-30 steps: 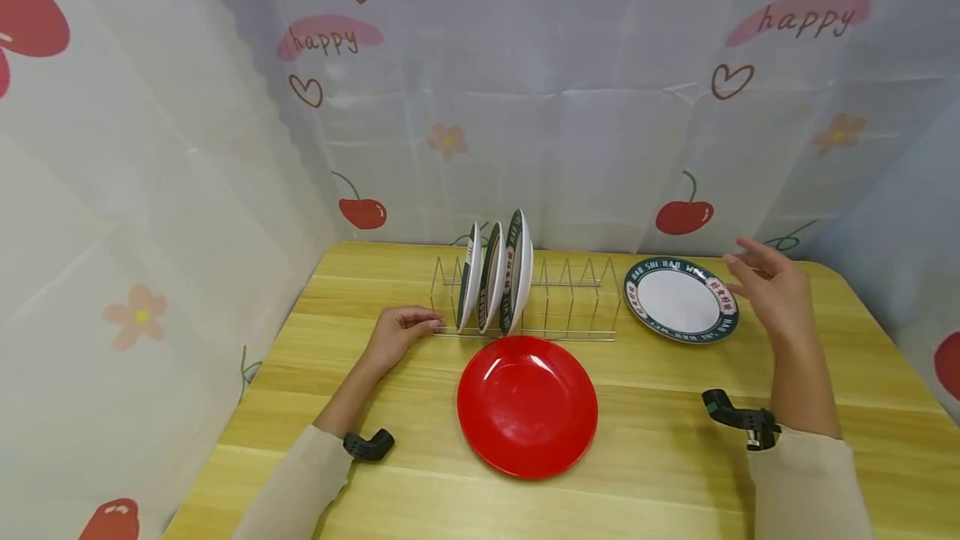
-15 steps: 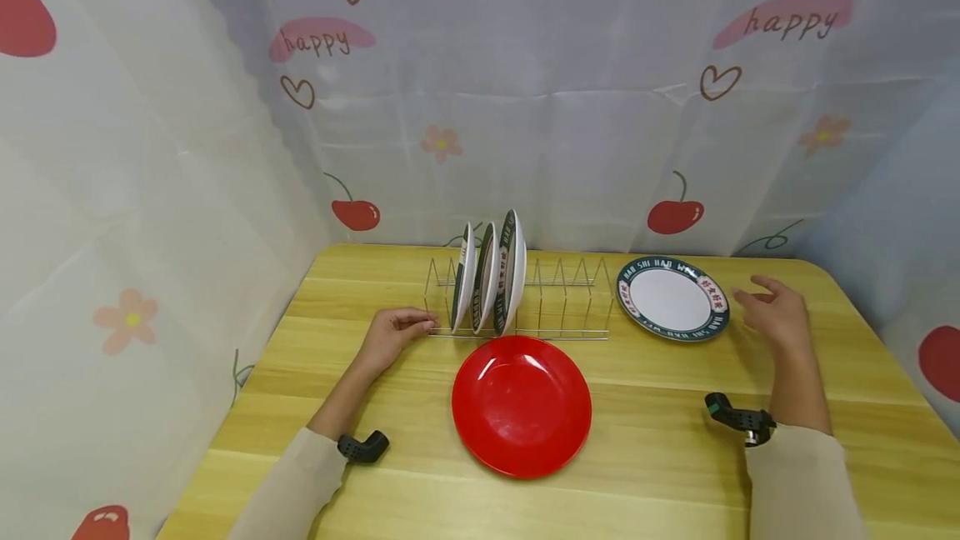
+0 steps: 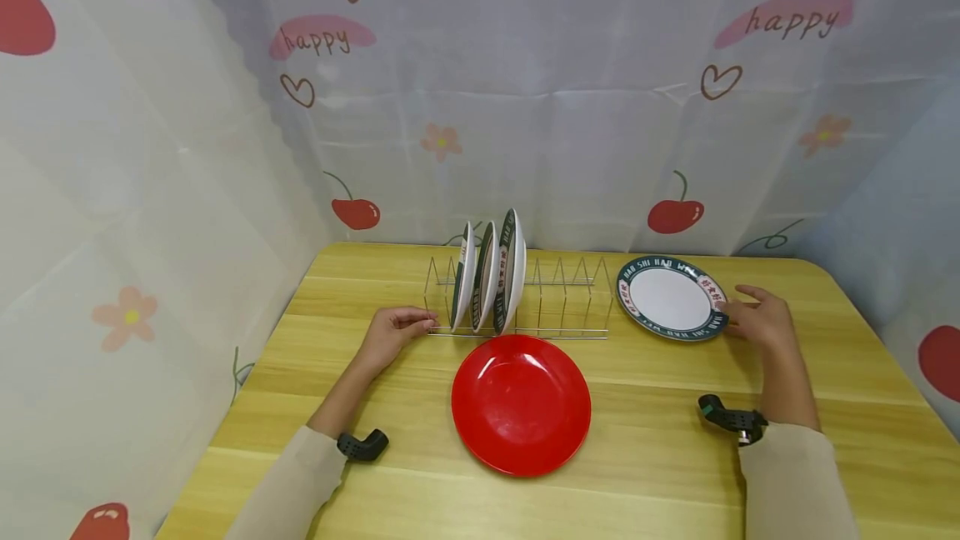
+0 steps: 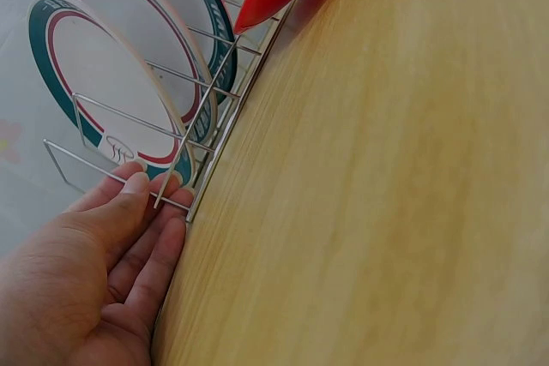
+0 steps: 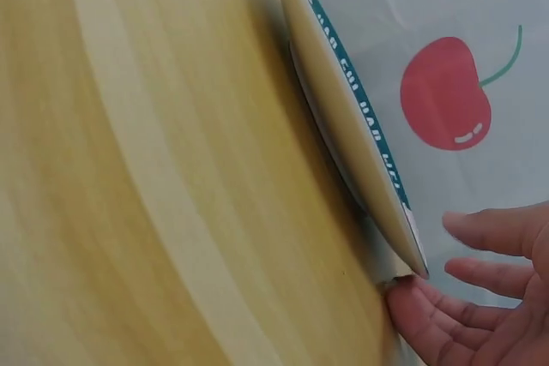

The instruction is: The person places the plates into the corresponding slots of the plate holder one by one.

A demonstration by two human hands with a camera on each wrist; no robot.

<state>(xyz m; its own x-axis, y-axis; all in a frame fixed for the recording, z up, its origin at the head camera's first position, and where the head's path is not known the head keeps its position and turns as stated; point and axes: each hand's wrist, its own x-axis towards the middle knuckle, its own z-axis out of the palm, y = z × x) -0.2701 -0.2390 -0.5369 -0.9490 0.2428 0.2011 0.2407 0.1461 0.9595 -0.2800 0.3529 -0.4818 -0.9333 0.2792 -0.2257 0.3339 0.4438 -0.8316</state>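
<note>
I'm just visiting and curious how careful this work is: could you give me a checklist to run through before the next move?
1. Left hand on the wire rack: ok, it pinches the left end.
2. Standing plates in place: ok, three stand on edge.
3. Room in the rack: ok, no plate stands in its right part.
4. Right hand gripping the green-rimmed plate: not ok, it is at the rim, thumb apart.
5. Red plate clear of the rack: cannot tell.
</note>
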